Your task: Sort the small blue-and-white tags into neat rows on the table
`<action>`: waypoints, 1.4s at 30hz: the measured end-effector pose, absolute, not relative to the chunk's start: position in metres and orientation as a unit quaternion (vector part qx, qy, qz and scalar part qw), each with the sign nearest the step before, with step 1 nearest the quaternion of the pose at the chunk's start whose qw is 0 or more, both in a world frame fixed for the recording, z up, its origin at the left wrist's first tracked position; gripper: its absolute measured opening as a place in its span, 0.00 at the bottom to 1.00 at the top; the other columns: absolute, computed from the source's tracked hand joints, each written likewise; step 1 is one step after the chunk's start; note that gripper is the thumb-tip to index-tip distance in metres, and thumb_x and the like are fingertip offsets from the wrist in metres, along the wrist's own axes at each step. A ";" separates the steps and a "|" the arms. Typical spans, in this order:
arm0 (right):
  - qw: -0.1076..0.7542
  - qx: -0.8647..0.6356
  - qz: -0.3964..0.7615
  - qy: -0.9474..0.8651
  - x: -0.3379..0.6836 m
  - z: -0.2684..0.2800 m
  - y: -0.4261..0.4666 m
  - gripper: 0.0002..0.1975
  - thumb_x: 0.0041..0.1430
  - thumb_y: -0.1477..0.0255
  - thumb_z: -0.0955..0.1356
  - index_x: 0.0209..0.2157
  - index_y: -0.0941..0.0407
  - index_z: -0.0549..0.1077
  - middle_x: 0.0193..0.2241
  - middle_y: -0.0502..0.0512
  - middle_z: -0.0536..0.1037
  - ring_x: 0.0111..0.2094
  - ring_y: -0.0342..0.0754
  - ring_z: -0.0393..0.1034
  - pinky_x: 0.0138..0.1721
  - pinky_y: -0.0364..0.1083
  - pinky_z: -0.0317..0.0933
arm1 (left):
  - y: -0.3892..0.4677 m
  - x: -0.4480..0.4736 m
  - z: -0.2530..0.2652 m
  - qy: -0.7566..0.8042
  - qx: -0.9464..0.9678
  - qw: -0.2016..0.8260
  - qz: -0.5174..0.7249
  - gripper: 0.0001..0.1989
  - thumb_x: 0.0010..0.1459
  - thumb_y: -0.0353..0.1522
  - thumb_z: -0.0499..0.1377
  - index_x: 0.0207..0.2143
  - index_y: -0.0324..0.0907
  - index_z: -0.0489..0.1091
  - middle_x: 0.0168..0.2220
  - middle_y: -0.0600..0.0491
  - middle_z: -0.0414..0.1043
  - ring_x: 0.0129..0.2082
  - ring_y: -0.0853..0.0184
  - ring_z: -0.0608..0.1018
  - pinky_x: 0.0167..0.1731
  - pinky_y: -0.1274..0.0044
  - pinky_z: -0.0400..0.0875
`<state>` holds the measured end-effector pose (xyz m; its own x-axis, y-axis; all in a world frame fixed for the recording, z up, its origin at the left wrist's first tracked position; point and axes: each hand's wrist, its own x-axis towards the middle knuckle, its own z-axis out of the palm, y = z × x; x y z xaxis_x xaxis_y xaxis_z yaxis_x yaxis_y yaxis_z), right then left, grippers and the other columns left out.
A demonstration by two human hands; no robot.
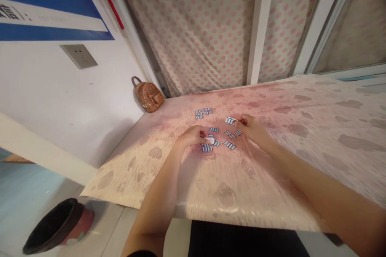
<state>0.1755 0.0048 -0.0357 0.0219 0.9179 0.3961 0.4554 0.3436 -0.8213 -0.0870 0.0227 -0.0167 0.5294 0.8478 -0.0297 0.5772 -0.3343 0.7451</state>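
Note:
My left hand (194, 135) pinches a small white card (209, 140), held low over a few blue-and-white striped cards (206, 148) on the table. My right hand (247, 125), also closed in a pinch, holds a striped card (230, 121) by its right edge. Between and below the hands lie several loose striped cards (229, 145), turned at different angles. Farther back, a small group of the same cards (199, 114) lies close together. What is printed on them is too small to read.
A patterned, glossy cover spreads over the table (187, 184). At its far left corner, by the wall, stands a small brown backpack-shaped bag (150, 96). A dotted curtain (193, 28) hangs behind. On the floor at the left is a dark-lined bin (57, 225).

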 end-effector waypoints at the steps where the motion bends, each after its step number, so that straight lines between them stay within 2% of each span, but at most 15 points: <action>1: 0.484 -0.525 0.230 -0.661 0.176 -0.036 0.005 0.07 0.54 0.67 0.63 0.26 0.54 0.67 0.22 0.50 0.72 0.26 0.45 0.65 0.28 0.44 0.55 | 0.021 -0.087 -0.014 0.441 0.793 0.373 0.194 0.12 0.44 0.37 0.69 0.26 0.38 0.73 0.24 0.56 0.71 0.25 0.71 0.70 0.27 0.79 0.61; 4: 0.473 -0.535 0.217 -0.666 0.177 -0.036 0.004 0.07 0.56 0.67 0.63 0.27 0.54 0.68 0.23 0.49 0.73 0.25 0.45 0.66 0.28 0.44 0.55 | 0.018 -0.088 -0.007 0.454 0.771 0.369 0.252 0.13 0.46 0.38 0.68 0.27 0.38 0.71 0.25 0.56 0.70 0.26 0.70 0.71 0.28 0.79 0.62; 8: 0.477 -0.532 0.217 -0.665 0.177 -0.037 0.003 0.08 0.56 0.66 0.64 0.27 0.54 0.68 0.23 0.49 0.73 0.25 0.45 0.65 0.27 0.44 0.54 | 0.018 -0.089 -0.004 0.516 0.760 0.214 0.331 0.11 0.50 0.38 0.66 0.29 0.39 0.72 0.30 0.53 0.73 0.32 0.67 0.73 0.34 0.76 0.64; 10: 0.475 -0.533 0.217 -0.666 0.177 -0.037 0.004 0.07 0.56 0.67 0.64 0.27 0.54 0.68 0.23 0.49 0.73 0.25 0.45 0.65 0.28 0.44 0.54 | 0.020 -0.088 -0.005 0.497 0.793 0.173 0.307 0.11 0.49 0.37 0.69 0.32 0.40 0.75 0.36 0.51 0.75 0.39 0.64 0.74 0.40 0.74 0.65; 12: 0.470 -0.537 0.216 -0.667 0.178 -0.038 0.005 0.07 0.56 0.67 0.64 0.28 0.54 0.68 0.23 0.49 0.73 0.25 0.45 0.66 0.28 0.44 0.54 | 0.020 -0.085 -0.006 0.457 0.829 0.176 0.270 0.15 0.47 0.38 0.70 0.37 0.41 0.77 0.40 0.50 0.77 0.43 0.62 0.75 0.45 0.73 0.65; 15: 0.467 -0.541 0.213 -0.667 0.178 -0.039 0.005 0.06 0.56 0.68 0.64 0.28 0.54 0.69 0.23 0.50 0.73 0.26 0.45 0.66 0.28 0.44 0.55 | 0.017 -0.077 -0.007 0.411 0.863 0.184 0.231 0.14 0.49 0.38 0.70 0.38 0.42 0.78 0.39 0.50 0.78 0.44 0.61 0.75 0.48 0.73 0.64; 19: 0.468 -0.539 0.215 -0.666 0.178 -0.037 0.004 0.07 0.55 0.67 0.64 0.27 0.54 0.69 0.23 0.50 0.73 0.25 0.46 0.66 0.28 0.44 0.55 | 0.013 -0.069 -0.008 0.407 0.875 0.195 0.173 0.11 0.46 0.34 0.71 0.34 0.41 0.79 0.34 0.51 0.77 0.40 0.62 0.76 0.41 0.75 0.66; 23: 0.483 -0.523 0.246 -0.659 0.176 -0.033 0.001 0.08 0.55 0.65 0.65 0.28 0.54 0.69 0.24 0.51 0.74 0.26 0.46 0.67 0.28 0.44 0.56 | 0.012 -0.066 -0.009 0.420 0.860 0.224 0.185 0.09 0.45 0.33 0.70 0.27 0.39 0.75 0.29 0.52 0.75 0.33 0.65 0.75 0.34 0.77 0.65; 30: 0.505 -0.498 0.342 -0.616 0.172 -0.029 -0.002 0.08 0.55 0.64 0.66 0.29 0.54 0.66 0.27 0.52 0.79 0.25 0.45 0.71 0.29 0.45 0.63 | 0.017 -0.054 -0.021 0.469 0.713 0.368 0.369 0.10 0.50 0.33 0.66 0.26 0.38 0.68 0.23 0.56 0.70 0.24 0.72 0.71 0.25 0.81 0.61; 34: 0.511 -0.488 0.367 -0.606 0.170 -0.028 -0.003 0.09 0.53 0.64 0.67 0.29 0.53 0.65 0.27 0.53 0.79 0.27 0.47 0.74 0.31 0.46 0.64 | 0.017 -0.045 -0.027 0.480 0.661 0.398 0.416 0.13 0.52 0.36 0.66 0.25 0.38 0.68 0.23 0.56 0.70 0.21 0.72 0.72 0.22 0.81 0.62; 37: 0.511 -0.491 0.363 -0.605 0.168 -0.026 -0.004 0.10 0.51 0.64 0.68 0.29 0.53 0.64 0.25 0.52 0.78 0.27 0.47 0.74 0.31 0.45 0.64 | 0.016 -0.040 -0.027 0.479 0.635 0.430 0.428 0.12 0.52 0.35 0.67 0.26 0.38 0.68 0.24 0.55 0.72 0.22 0.71 0.75 0.23 0.81 0.64; 42: 0.503 -0.463 0.358 -0.636 0.165 -0.024 -0.004 0.09 0.50 0.64 0.69 0.29 0.53 0.66 0.21 0.47 0.73 0.23 0.45 0.68 0.25 0.44 0.60 | 0.014 -0.039 -0.026 0.473 0.637 0.440 0.421 0.07 0.53 0.30 0.67 0.30 0.37 0.71 0.26 0.52 0.76 0.26 0.70 0.78 0.26 0.81 0.67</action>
<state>0.1650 -0.0044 -0.0244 -0.0653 0.9487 0.3095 0.2288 0.3161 -0.9207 -0.0395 0.0145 -0.0264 0.1977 0.9729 0.1202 0.2319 -0.1656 0.9585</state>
